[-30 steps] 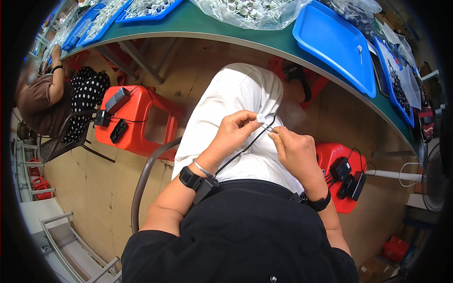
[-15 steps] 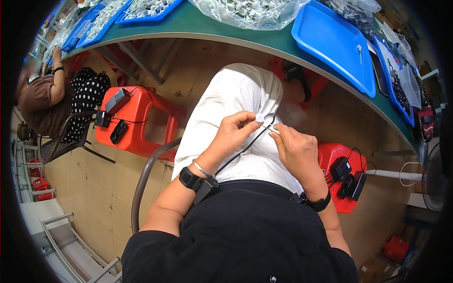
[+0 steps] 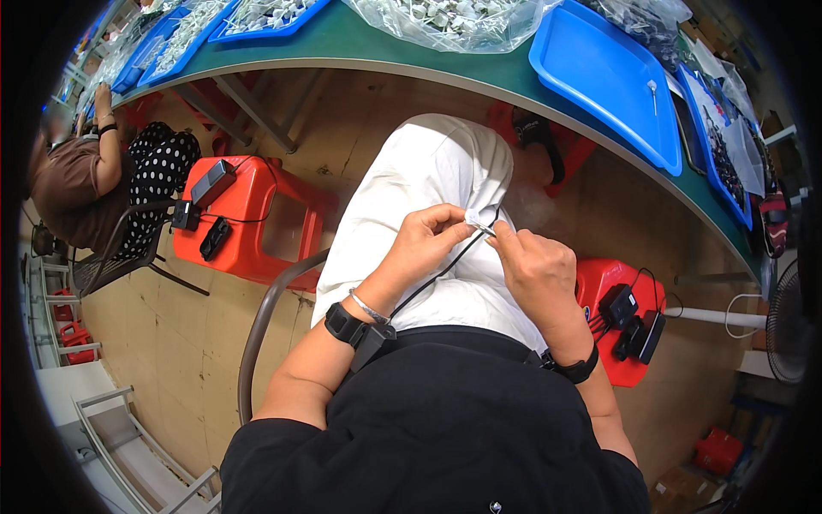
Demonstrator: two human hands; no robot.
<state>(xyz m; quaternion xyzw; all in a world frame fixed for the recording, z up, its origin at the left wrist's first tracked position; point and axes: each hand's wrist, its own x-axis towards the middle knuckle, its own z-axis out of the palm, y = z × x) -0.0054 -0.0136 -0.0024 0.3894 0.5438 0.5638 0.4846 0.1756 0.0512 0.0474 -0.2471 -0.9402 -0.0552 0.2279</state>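
Observation:
Above my lap, my left hand [image 3: 425, 246] pinches a small white plastic piece [image 3: 472, 218] with a rounded head between thumb and forefinger. Close against it, my right hand [image 3: 539, 267] is closed, its thumb and forefinger gripping a thin dark strip or wire end [image 3: 489, 230] that meets the white piece. The fingertips hide most of the join, and the exact kind of these small parts cannot be made out. A black cord [image 3: 445, 270] runs across my white trousers [image 3: 385, 197] beneath my hands toward the left wrist.
Ahead curves a green table [image 3: 360, 47] with a blue tray [image 3: 599, 77] holding one small white stemmed piece [image 3: 653, 96], and a plastic bag [image 3: 462, 26] of white parts. Red stools [image 3: 227, 231] with black devices stand on both sides. A fan [image 3: 783, 321] is at right; a seated person [image 3: 81, 171] at left.
My right fingertips have come closer to the white piece and the gap between the hands has narrowed. The white piece has tilted slightly. The rest looks the same.

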